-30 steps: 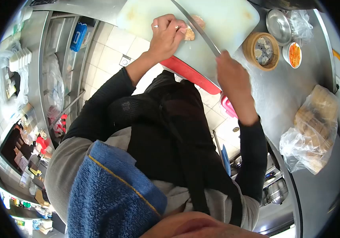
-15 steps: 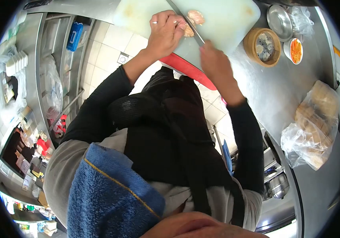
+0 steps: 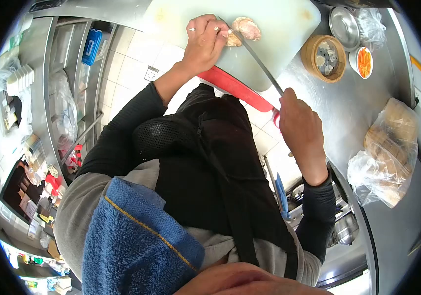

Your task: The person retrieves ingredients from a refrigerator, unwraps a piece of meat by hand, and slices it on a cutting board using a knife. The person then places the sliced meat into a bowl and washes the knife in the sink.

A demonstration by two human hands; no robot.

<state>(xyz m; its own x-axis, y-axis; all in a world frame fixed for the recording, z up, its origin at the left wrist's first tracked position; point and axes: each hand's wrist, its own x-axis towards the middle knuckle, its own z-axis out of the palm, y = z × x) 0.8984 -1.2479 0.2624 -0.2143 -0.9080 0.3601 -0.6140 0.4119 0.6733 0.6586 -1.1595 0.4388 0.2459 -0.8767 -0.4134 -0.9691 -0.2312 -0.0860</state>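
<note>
On the pale cutting board (image 3: 284, 24), my left hand (image 3: 204, 43) has its fingers bent together and pressed on a small tan piece of meat (image 3: 233, 39). My right hand (image 3: 300, 120) is wrapped round the handle of a long knife (image 3: 262, 65). The blade runs up and left across the board, its upper part against the held piece, close to my left fingertips. Cut pinkish slices (image 3: 247, 28) lie just beyond the blade, on its right side.
A bamboo steamer (image 3: 323, 58), a white bowl of orange shreds (image 3: 364, 62) and a metal dish (image 3: 344, 28) stand right of the board. Farther down the steel counter (image 3: 338, 118) lies a plastic bag of tan items (image 3: 390, 147). Under the board's near edge is a red block (image 3: 237, 89).
My right hand has drawn back down and to the right with the knife. More of the cut slices shows beside the blade. My left hand stays on the piece.
</note>
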